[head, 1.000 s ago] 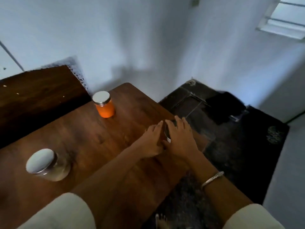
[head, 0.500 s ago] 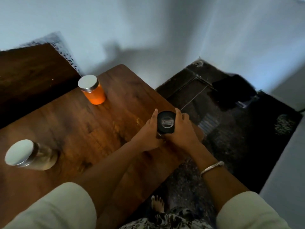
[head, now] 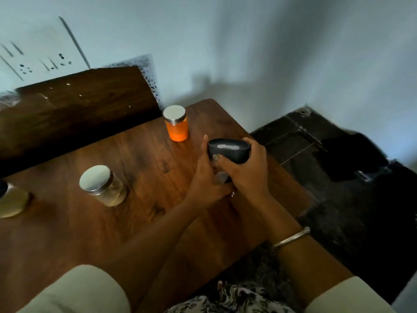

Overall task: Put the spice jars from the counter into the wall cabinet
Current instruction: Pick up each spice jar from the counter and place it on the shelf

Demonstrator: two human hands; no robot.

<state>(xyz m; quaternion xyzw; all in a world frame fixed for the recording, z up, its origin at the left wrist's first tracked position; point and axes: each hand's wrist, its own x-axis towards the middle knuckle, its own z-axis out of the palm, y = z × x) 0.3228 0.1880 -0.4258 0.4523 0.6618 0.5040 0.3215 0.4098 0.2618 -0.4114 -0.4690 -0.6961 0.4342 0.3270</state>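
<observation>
- On the big brown counter (head: 112, 240), three jars stand apart from each other, not put away yet.
- Behind it, a dark wooden board (head: 79, 114) stands against the wall. The wall cabinet is not in the picture.
- The left hand (head: 203, 181) wraps round the low part of the black-lid jar (head: 229, 152), with one finger straight up beside the lid.
- The right hand (head: 248, 175) curls round the lid. I think two hands stop it slipping. The jar is near the counter's right edge.
- One pale jar (head: 102, 188) stands in the middle. Another jar (head: 12, 199) is at the left edge, half cut off.
- The orange jar (head: 177, 127) stands at the back, near the hands.
- A thin bangle (head: 291, 238) sits on the right wrist.
</observation>
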